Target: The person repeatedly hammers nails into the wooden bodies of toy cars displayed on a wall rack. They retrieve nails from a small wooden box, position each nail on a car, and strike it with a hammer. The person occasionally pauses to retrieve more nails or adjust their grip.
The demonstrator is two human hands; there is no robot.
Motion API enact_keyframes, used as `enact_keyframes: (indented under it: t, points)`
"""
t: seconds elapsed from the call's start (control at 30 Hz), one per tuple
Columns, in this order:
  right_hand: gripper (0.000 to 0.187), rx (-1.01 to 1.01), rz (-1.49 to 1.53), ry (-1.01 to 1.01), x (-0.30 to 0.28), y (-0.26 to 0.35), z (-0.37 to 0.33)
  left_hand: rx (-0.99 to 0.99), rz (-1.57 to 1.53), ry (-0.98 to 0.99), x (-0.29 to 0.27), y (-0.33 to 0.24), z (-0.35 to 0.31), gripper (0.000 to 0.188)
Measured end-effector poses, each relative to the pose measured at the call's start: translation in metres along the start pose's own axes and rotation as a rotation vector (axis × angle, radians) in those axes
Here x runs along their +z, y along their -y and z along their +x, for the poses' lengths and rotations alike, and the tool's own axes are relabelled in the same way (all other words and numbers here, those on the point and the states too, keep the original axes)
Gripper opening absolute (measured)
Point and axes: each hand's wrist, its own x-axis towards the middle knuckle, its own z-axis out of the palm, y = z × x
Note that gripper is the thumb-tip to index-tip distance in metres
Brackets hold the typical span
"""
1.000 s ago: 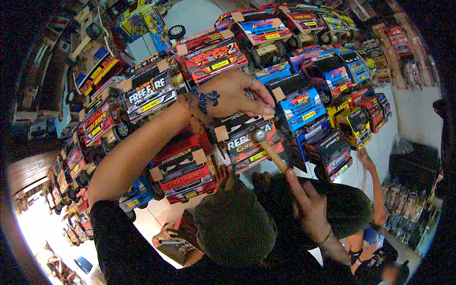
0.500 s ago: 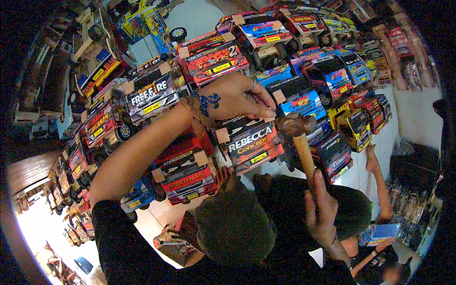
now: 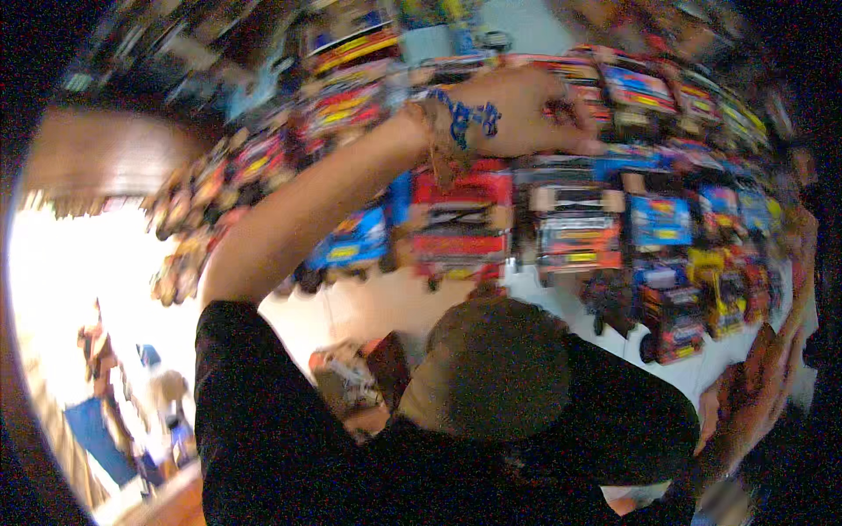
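Observation:
My left arm reaches across from the lower left, with a blue-beaded bracelet at the wrist. My left hand (image 3: 531, 110) has its fingers curled near the roof of an orange-and-black toy truck (image 3: 579, 232); whatever they pinch is too blurred to see. Left of that truck stands a red toy truck (image 3: 460, 232) with a dark windscreen. At the right edge, my right hand (image 3: 724, 399) is smeared by motion and overlaps other skin-coloured shapes. Its fingers cannot be made out, nor can any hammer there be told apart.
Rows of colourful toy trucks spread behind and to both sides, including a yellow truck (image 3: 726, 298). A dark, rounded knee (image 3: 500, 364) rises in front of them. A reddish box (image 3: 360, 373) lies on the floor left of it. Bright light comes from the left.
The view has swung left, shifting the trucks rightward and blurring them. My left hand stays by the same truck. My right hand, earlier holding a hammer beside it, has moved away to the right.

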Motion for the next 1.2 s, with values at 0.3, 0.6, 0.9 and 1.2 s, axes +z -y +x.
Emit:
enact_keyframes:
  t: [0.3, 0.6, 0.9, 1.2]
  points:
    - [0.054, 0.72, 0.456, 0.329, 0.058, 0.003, -0.011, -0.945, -0.676, 0.416, 0.017, -0.035, -0.355, 0.027]
    - [0.059, 0.729, 0.314, 0.247, 0.056, 0.005, -0.02, -1.205, 0.234, 0.058, 0.29, 0.019, -0.517, 0.027]
    - [0.057, 0.655, 0.329, 0.199, 0.048, 0.004, -0.026, -1.248, 0.177, 0.009, 0.301, 0.051, -0.498, 0.025]
    - [0.055, 0.672, 0.396, 0.236, 0.043, -0.008, -0.024, -1.369, 0.114, 0.061, 0.258, 0.022, -0.481, 0.015]
